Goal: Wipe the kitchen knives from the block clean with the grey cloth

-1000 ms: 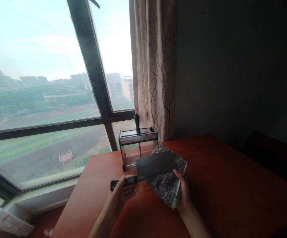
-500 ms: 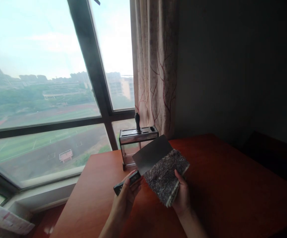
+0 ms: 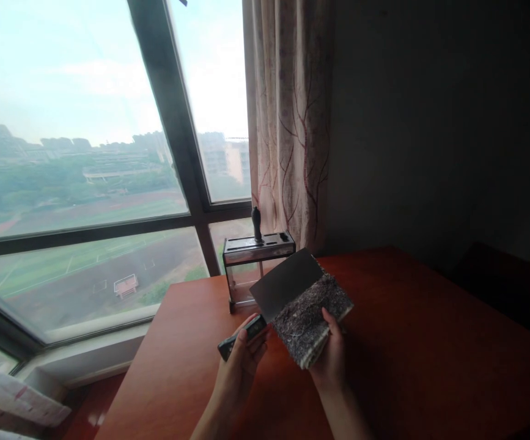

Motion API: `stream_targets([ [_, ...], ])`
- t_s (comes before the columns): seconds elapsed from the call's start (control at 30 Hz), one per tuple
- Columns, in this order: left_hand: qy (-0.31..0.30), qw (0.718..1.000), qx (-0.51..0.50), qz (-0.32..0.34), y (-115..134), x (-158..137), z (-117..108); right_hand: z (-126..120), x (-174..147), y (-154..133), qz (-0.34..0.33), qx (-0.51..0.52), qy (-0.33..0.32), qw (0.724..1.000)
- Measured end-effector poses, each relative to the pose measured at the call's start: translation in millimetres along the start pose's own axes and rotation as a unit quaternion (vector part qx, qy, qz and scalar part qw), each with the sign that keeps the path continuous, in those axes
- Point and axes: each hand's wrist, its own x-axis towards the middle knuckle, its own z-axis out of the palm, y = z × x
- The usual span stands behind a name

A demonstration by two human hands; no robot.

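My left hand point(image 3: 239, 355) is wrapped round the black handle of a cleaver point(image 3: 287, 284), whose broad dark blade points up and to the right above the table. In my right hand point(image 3: 331, 354) is a folded grey fluffy cloth point(image 3: 313, 318) with a pale edge, the thumb pressing on top. The cloth lies against the lower right part of the blade and hides it there. Behind the blade stands a clear-sided knife block point(image 3: 259, 247) with a metal slotted top, and one dark handle point(image 3: 256, 225) sticks up out of it.
The red-brown wooden table point(image 3: 168, 342) reaches the window point(image 3: 191, 214) on the left. A patterned curtain point(image 3: 287, 122) hangs behind the knife block. A dark wall point(image 3: 430, 122) rises beyond the table at the right.
The cloth has slid slightly up on the blade, with my right hand shifting up and a little left. My left hand and the cleaver sit slightly further right in view.
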Motion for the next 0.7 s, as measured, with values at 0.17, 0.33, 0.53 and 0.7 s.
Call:
stream_targets([
  [0.17,0.005,1.0,0.006,0.013,-3,0,2,1,-6,-4,0.008,0.032,-0.001,0.999],
  [0.33,0.006,1.0,0.013,0.016,-6,2,0,-3,-9,-15,-0.005,0.08,-0.036,0.996],
  [0.53,0.016,1.0,-0.003,0.022,-8,3,0,-10,-3,-23,0.005,0.11,-0.074,0.991],
  [0.7,0.015,1.0,-0.017,0.02,-9,1,3,-14,-1,-23,0.002,0.116,-0.121,0.986],
])
